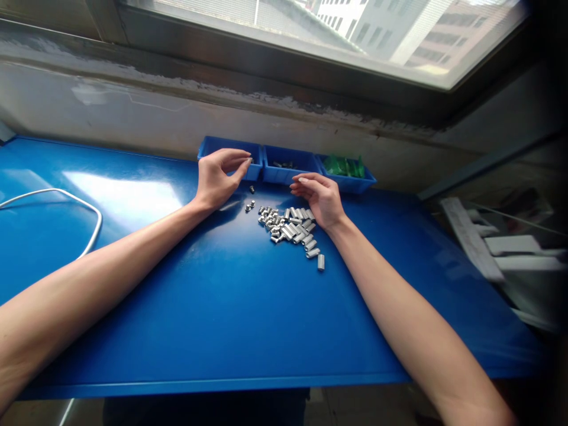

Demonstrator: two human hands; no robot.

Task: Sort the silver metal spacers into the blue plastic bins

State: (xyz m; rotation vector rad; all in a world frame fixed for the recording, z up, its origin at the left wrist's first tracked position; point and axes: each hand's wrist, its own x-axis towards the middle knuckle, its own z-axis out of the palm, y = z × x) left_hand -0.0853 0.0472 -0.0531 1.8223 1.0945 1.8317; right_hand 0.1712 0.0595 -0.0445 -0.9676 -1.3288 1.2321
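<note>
Small silver metal cylinders (290,229) lie loose on their sides in a scattered pile on the blue table (231,307), between my hands. A few shorter pieces (249,206) sit apart at the pile's left edge.

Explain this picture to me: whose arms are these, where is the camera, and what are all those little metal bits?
There is no machine here. The camera sits on a person's head and looks down, so the two bare arms are that person's own. The left hand and right hand rest on a blue table, fingers curled; neither clearly holds anything. Between them lies a heap of small metal cylinders, with a few smaller pieces apart. Behind stand three blue bins, one holding something green. A white cable lies at the left, under a window.
</note>
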